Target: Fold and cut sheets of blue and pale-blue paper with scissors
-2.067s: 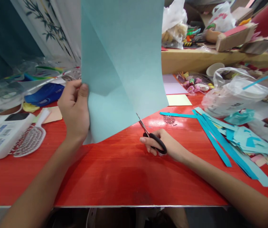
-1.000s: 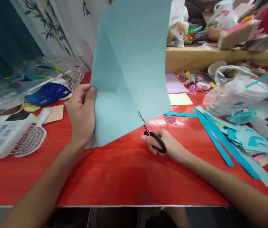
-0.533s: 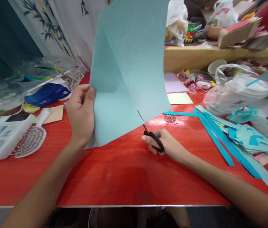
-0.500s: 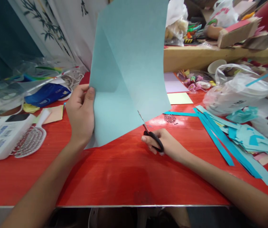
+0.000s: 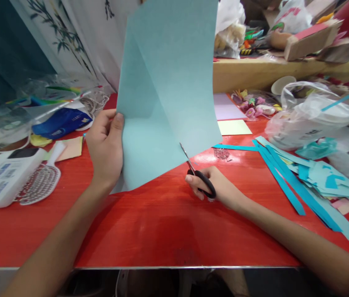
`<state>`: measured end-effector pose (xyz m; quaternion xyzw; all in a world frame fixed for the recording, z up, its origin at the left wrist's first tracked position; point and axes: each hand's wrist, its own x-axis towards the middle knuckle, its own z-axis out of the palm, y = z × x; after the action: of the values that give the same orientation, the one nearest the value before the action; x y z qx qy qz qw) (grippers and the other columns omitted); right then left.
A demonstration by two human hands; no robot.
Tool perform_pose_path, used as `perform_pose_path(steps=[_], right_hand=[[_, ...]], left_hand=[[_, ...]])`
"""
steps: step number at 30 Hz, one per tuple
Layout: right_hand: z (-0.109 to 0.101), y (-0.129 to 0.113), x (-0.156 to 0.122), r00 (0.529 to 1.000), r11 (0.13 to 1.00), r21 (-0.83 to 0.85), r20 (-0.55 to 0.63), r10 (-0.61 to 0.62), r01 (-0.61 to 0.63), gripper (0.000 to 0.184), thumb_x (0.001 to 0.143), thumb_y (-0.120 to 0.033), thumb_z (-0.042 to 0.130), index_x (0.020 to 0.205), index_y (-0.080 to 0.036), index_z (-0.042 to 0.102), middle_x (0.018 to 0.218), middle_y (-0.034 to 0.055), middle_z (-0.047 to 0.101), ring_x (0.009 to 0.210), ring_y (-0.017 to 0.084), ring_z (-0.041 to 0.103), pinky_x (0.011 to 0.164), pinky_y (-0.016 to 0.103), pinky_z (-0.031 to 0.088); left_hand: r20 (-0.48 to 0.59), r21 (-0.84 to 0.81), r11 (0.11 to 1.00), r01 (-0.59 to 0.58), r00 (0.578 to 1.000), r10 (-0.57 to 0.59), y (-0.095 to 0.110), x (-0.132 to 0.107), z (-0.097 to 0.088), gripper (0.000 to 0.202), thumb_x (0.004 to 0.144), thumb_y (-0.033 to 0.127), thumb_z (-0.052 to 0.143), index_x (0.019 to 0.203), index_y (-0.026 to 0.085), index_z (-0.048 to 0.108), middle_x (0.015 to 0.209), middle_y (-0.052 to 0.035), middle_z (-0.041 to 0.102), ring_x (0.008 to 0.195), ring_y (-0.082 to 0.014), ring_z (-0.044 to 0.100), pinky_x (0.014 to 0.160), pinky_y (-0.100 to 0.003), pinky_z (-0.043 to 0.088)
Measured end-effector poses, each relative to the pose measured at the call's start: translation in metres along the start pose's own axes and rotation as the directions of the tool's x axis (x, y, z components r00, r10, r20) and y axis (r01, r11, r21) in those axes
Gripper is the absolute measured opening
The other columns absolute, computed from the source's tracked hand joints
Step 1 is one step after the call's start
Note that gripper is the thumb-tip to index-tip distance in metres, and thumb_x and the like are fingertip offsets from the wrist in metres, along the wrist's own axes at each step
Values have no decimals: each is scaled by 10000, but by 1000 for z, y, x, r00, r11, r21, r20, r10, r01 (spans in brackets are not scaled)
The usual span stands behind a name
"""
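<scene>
A large sheet of light blue paper (image 5: 168,82) with a slanting crease stands raised above the red table (image 5: 162,231). My left hand (image 5: 106,144) grips its left edge, thumb on the near face and fingers behind. In my right hand (image 5: 213,185) is a pair of black-handled scissors (image 5: 203,181), my fingers through the loops. The scissors' blades point up and left and lie at the sheet's lower edge, along the lower end of the crease. How far the blades stand apart is hard to make out.
Blue paper strips (image 5: 298,185) and scraps lie at the right, beside a plastic bag (image 5: 310,119). Purple paper (image 5: 228,106) and pale green paper (image 5: 234,127) lie behind the sheet. To the left are a hairbrush (image 5: 40,183), a white device (image 5: 4,177) and a blue packet (image 5: 63,123).
My right hand and the scissors' handles have shifted very slightly to the right. The sheet and my left hand stay almost in place.
</scene>
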<state>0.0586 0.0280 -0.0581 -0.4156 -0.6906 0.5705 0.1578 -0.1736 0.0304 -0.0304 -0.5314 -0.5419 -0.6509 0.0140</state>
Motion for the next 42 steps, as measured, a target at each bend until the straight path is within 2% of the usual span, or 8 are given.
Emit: perform_pose_path(steps=[13, 23, 30, 42], right_hand=[[-3, 0, 0, 999, 1000, 19, 43, 5, -6, 440, 782, -510, 494, 502, -172, 457, 451, -18, 463, 387, 60, 359, 396, 218, 267], [-5, -3, 0, 995, 998, 10, 84, -62, 62, 499, 752, -588, 475, 477, -171, 462, 432, -14, 464, 376, 61, 372, 410, 234, 275], [-5, -4, 0, 993, 998, 12, 95, -66, 65, 513, 745, -611, 464, 480, -171, 468, 433, -15, 467, 385, 60, 372, 421, 235, 279], [-5, -5, 0, 996, 999, -4, 82, -32, 32, 539, 755, -625, 439, 474, -167, 482, 437, -4, 473, 386, 66, 381, 411, 234, 286]], left_hand=[[18, -24, 998, 57, 998, -57, -1, 2, -1, 172, 812, 305, 561, 837, 157, 646, 694, 27, 563, 614, -48, 451, 543, -161, 333], [34, -102, 970, 221, 975, -218, -5, 3, -2, 175, 785, 325, 590, 845, 177, 662, 749, 11, 583, 630, -63, 445, 560, -182, 340], [35, -39, 992, 117, 993, -116, -3, 1, 0, 173, 792, 325, 582, 841, 179, 660, 714, 22, 576, 622, -61, 453, 547, -175, 335], [79, -21, 988, 151, 986, -149, 2, -8, 4, 184, 794, 350, 569, 839, 196, 660, 600, 43, 469, 549, -54, 368, 486, -170, 292]])
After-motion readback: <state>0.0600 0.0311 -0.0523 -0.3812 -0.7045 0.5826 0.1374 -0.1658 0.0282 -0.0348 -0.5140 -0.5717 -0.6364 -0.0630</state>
